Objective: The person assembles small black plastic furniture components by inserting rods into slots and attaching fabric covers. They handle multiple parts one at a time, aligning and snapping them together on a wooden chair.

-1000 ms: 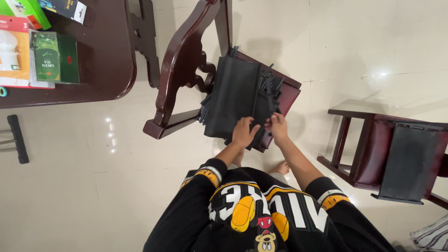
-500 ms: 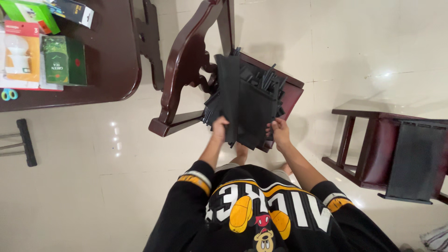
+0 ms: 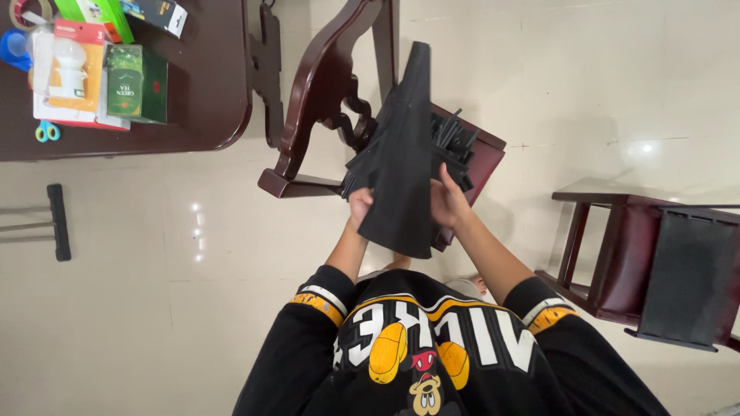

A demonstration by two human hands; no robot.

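Tiled floor, dark chair (image 3: 324, 100); hands, left (image 3: 359, 206) and right (image 3: 449, 202), clamp black panel (image 3: 401, 162) between them.

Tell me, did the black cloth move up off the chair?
Yes. The black cloth lay flat on the chair seat before; now both hands lift it upright, its top reaching the chair back.

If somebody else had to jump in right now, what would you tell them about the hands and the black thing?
Left hand grips the left edge of the black pad. Right hand grips its right edge.
The pad is lifted off and tilted on edge above the dark wooden chair; black ties hang loose behind it.
Another chair on the right already wears a black pad.
Done: pad in hand. Left: it is not lying flat on the seat, ties look unfastened.
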